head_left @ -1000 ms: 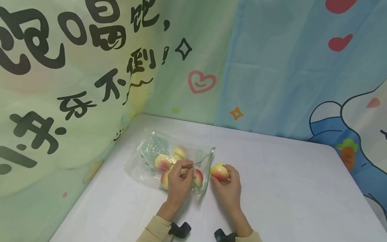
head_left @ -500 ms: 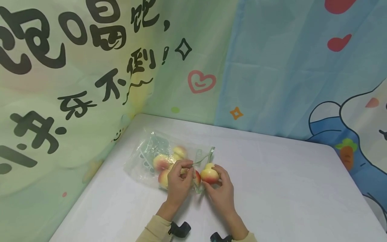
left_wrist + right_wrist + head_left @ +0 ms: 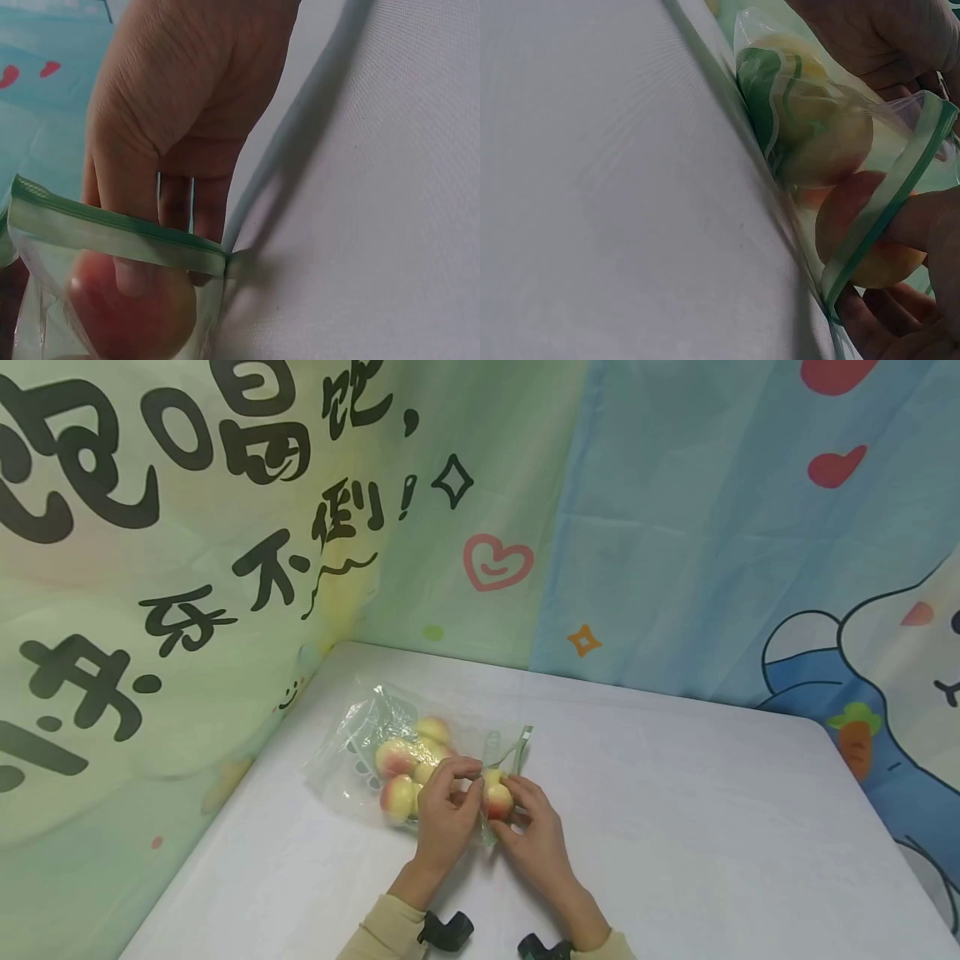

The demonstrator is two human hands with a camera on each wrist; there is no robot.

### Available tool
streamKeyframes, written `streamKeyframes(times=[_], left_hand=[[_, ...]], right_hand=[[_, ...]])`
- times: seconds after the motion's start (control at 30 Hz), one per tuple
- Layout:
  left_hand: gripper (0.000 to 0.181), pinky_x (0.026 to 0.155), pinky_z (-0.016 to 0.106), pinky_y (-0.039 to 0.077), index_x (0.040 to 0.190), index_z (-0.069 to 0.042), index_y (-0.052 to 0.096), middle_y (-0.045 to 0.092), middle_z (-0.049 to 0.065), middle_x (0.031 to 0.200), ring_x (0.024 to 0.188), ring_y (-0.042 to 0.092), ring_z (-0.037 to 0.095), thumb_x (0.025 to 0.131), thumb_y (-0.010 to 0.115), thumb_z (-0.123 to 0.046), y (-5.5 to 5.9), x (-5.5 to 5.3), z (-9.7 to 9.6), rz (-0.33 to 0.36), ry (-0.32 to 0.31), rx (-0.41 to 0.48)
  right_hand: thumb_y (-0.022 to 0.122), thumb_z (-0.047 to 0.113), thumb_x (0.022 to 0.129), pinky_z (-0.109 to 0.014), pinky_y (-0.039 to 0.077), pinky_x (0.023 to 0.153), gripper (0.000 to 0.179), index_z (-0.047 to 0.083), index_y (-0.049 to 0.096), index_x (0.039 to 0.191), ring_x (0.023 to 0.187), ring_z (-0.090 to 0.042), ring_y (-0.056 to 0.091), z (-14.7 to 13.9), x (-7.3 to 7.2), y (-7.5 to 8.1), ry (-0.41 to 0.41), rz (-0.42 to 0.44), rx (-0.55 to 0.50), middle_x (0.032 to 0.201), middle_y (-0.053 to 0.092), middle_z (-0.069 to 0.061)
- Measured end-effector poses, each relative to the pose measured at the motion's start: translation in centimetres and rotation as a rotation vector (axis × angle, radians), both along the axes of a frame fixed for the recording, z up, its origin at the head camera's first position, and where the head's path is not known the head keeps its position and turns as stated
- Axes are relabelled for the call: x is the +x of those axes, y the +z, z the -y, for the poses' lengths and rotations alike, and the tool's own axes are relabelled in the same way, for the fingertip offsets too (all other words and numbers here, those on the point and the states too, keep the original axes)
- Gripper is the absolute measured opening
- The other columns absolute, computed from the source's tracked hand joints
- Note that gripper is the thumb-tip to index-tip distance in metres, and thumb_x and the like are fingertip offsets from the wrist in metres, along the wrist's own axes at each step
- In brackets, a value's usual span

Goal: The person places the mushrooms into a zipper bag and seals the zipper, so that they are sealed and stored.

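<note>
A clear zip bag point(image 3: 341, 777) with a green-edged mouth lies on the table, holding several yellow-and-red peaches point(image 3: 396, 757). My left hand point(image 3: 448, 806) pinches the bag near its mouth. Just inside that mouth, my right hand point(image 3: 534, 835) holds another peach point(image 3: 498, 802) between thumb and fingers. The left wrist view shows the thumb pressed on this peach point(image 3: 142, 307), behind the green zip strip point(image 3: 112, 229). In the right wrist view, the held peach point(image 3: 855, 217) sits close to the peaches deeper in the bag, and the left hand point(image 3: 900, 37) is above.
A white-covered table point(image 3: 690, 810) extends to the right of the bag and in front of it. Printed curtains point(image 3: 675, 527) stand along its back and left sides. Dark wrist-worn devices point(image 3: 447, 932) sit by both sleeves.
My right hand has moved left with its peach, from beside the bag's mouth to inside it. The bagged peaches have shifted slightly left. My left hand stays nearly still.
</note>
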State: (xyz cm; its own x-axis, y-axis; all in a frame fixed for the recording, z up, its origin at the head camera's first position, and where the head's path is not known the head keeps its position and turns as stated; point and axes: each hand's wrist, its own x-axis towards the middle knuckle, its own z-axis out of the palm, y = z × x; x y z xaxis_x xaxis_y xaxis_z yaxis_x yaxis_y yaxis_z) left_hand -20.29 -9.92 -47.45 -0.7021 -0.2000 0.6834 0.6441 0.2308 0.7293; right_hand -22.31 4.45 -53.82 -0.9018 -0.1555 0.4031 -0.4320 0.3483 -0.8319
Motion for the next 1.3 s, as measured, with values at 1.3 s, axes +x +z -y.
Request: streamKeyframes(times=[1.3], left_hand=[[0.023,0.049,0.024,0.055,0.099,0.007,0.064,0.066,0.021,0.087,0.064,0.064,0.027,0.079,0.065,0.017,0.2,0.5,0.0,0.082,-0.043,-0.051]], right_hand=[[0.062,0.006,0.091,-0.022,0.059,0.070,0.032,0.002,0.062,0.123,0.087,-0.023,0.071,-1.6,-2.5,-0.1,-0.269,0.209,-0.076,0.110,0.070,-0.012]])
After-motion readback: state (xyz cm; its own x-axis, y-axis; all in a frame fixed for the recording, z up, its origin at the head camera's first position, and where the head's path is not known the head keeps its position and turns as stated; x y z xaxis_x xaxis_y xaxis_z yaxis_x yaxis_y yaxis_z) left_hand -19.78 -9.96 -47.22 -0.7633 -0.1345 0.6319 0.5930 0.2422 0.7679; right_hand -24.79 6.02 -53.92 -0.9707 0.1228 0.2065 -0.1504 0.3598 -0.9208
